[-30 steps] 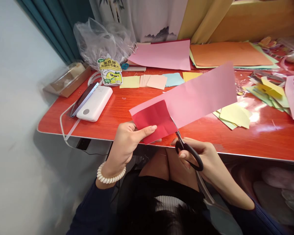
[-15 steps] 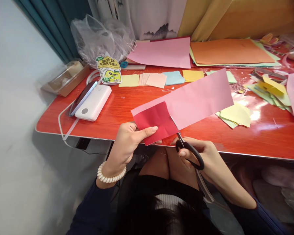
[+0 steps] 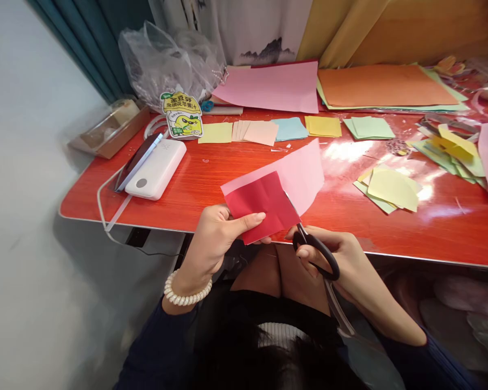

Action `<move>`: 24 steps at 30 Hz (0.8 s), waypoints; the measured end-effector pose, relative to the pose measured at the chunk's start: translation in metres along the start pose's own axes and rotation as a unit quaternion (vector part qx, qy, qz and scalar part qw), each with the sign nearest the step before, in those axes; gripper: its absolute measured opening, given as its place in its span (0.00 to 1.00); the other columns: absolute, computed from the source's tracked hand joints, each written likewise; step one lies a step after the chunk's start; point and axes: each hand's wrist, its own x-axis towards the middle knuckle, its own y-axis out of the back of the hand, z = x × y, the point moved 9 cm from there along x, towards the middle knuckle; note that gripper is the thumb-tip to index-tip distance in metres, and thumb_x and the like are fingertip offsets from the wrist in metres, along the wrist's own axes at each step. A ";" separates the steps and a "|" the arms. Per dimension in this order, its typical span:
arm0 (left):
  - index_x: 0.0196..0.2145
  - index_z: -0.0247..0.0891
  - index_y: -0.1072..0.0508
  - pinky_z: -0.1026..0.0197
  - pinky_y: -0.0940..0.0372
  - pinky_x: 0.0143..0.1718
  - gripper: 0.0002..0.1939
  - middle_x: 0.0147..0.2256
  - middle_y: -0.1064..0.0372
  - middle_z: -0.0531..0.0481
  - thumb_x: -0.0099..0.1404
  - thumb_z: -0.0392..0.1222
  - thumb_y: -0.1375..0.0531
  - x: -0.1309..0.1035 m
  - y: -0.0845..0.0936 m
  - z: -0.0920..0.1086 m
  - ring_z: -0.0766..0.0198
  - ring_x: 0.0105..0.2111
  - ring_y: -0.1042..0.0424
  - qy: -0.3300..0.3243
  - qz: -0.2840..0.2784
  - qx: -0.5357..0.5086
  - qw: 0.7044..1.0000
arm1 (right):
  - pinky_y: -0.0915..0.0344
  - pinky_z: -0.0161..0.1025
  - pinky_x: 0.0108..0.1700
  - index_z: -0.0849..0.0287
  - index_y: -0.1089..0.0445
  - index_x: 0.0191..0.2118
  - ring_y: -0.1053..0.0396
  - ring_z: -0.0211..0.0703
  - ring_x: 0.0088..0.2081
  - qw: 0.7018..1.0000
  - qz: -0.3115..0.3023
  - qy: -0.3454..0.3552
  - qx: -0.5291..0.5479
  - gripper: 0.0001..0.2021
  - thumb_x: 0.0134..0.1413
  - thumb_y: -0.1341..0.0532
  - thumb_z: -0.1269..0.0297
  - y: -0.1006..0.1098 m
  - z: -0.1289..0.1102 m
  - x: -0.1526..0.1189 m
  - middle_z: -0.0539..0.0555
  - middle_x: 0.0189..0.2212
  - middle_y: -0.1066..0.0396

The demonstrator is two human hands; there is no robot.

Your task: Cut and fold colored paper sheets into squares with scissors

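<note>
Head view: folded red-pink paper

clear: table centre | blocked: paper scraps right

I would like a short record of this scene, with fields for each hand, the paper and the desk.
left hand: left hand pinches a red paper square laid against a pink sheet
right hand: right hand grips black scissors, blades at the edge of the papers
desk: red table with small coloured squares, large sheets, a white power bank
</note>
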 end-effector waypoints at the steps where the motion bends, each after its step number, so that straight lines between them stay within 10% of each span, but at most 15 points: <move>1: 0.24 0.31 0.22 0.67 0.30 0.27 0.08 0.21 0.25 0.47 0.54 0.40 0.34 0.000 0.000 0.000 0.65 0.22 0.26 0.001 -0.001 -0.001 1.000 | 0.50 0.34 0.23 0.60 0.29 0.35 0.48 0.34 0.19 1.000 0.001 -0.009 0.007 0.16 0.44 0.32 0.53 0.001 0.002 0.000 0.44 0.15 0.44; 10: 0.23 0.32 0.22 0.66 0.29 0.26 0.08 0.22 0.24 0.46 0.53 0.41 0.33 -0.001 -0.002 -0.008 0.63 0.22 0.25 0.021 0.004 -0.021 1.000 | 0.51 0.34 0.24 0.58 0.39 0.20 0.47 0.34 0.20 1.000 -0.017 0.013 -0.018 0.19 0.47 0.34 0.51 0.000 -0.003 0.001 0.45 0.15 0.43; 24: 0.37 0.32 0.21 0.65 0.29 0.30 0.11 0.32 0.22 0.43 0.56 0.40 0.35 -0.018 0.001 -0.027 0.65 0.26 0.25 0.065 -0.007 -0.063 0.996 | 0.51 0.35 0.24 0.60 0.27 0.32 0.47 0.35 0.20 0.993 -0.081 -0.052 -0.072 0.18 0.48 0.37 0.48 -0.006 0.009 0.000 0.46 0.16 0.42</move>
